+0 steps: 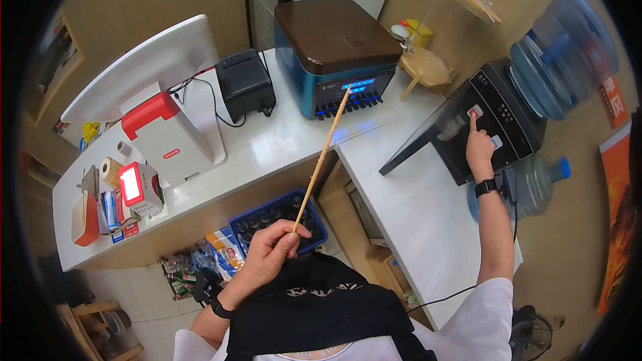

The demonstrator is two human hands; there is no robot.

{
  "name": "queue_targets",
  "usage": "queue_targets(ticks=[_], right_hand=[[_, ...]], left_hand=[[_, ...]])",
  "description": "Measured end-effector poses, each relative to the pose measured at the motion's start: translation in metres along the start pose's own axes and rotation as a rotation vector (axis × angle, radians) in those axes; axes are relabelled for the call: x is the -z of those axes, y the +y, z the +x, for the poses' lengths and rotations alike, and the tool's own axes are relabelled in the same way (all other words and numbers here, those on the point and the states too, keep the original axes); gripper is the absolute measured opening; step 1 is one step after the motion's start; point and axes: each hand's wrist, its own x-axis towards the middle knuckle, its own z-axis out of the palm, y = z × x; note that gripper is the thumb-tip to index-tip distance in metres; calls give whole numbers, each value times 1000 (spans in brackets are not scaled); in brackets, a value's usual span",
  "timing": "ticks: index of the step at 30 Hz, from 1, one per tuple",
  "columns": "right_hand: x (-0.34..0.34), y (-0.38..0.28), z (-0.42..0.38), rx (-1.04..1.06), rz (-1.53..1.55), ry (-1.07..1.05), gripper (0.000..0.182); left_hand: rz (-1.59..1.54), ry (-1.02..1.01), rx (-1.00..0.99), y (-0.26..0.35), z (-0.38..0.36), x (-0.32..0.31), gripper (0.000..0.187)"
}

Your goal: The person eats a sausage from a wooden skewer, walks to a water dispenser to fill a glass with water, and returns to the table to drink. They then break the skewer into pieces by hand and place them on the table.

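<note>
My left hand is closed around the lower end of a long, thin bamboo stick. The stick slants up and away, and its far tip overlaps the lit blue panel of a brown-lidded machine; whether it touches cannot be told. My right hand is at the black water dispenser. Its index finger is stretched out onto a reddish button, while the other fingers are curled, with nothing held. A second button with a bluish mark lies beside that hand.
A large blue water bottle tops the dispenser; another bottle stands behind my right wrist. A white monitor, a black printer and a red-and-white payment box line the left counter. Below is a blue crate of bottles.
</note>
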Motion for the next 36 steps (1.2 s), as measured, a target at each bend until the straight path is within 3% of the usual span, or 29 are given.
queue_targets(ticks=[6, 9, 15, 17, 19, 20, 22, 23, 25, 28, 31, 33, 36], right_hand=[[-2, 3, -3, 25, -3, 49, 61], [-2, 5, -3, 10, 76, 18, 68], [6, -1, -11, -35, 218, -19, 70], [10, -1, -17, -44, 467, 30, 55], [-12, -11, -28, -63, 734, 221, 14], [-8, -18, -34, -205, 801, 37, 16], [-59, -35, -40, -370, 1029, 96, 16], [-76, -40, -39, -449, 1125, 57, 25], [-118, -62, -29, -636, 1322, 224, 49], [-138, -83, -7, -749, 1134, 236, 64], [-132, -89, 10, -784, 1078, 161, 66], [-115, -94, 14, -930, 1090, 111, 58], [-119, -95, 12, -897, 1134, 235, 56]], left_hand=[[-354, 142, -54, -12, -5, -13, 20], [-458, 154, 18, -20, -11, -23, 21], [-497, -18, 138, -41, -24, -22, 25], [-497, 33, 103, -45, -22, -21, 26], [-449, 96, 102, -42, -19, -22, 26], [-455, 142, 96, -43, -19, -20, 26], [-464, 216, 77, -44, -18, -17, 29], [-463, 204, 59, -44, -18, -14, 29], [-477, 267, 131, -42, -21, -11, 31], [-387, 318, 110, -43, -22, -10, 32], [-285, 317, 101, -45, -27, -6, 33], [-187, 353, 100, -36, -27, -8, 30], [-80, 357, 111, -27, -28, -5, 30]])
